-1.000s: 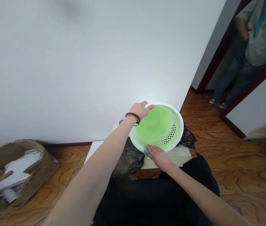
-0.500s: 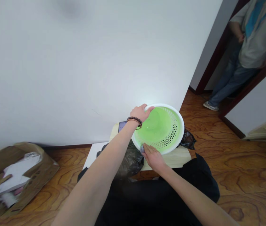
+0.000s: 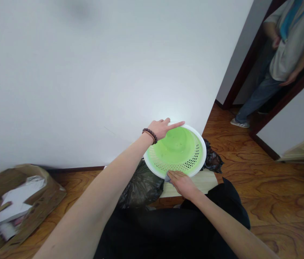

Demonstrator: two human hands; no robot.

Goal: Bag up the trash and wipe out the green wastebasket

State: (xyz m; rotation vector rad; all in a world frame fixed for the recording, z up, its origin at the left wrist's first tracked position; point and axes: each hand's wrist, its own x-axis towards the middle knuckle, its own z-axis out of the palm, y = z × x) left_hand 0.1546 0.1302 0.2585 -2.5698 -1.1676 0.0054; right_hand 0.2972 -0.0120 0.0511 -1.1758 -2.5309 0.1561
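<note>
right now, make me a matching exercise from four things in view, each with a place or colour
1. basket
2. cardboard box
3. left hand
4. right hand

a. at the rim's near side
b. brown, at the picture's left
c. at the rim's far side
d. green inside, white rim

Pairs: 1-d, 2-b, 3-c, 4-a

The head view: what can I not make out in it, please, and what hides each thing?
Head view: underside of the round green-and-white plastic basket; its own body hides it.
Head view: most of the small pale-grey piece, so also its material; the right hand covers it.
Head view: contents of the larger black plastic bag; the plastic hides them.
Head view: left part of the brown cardboard box; cut off by the left edge.
</note>
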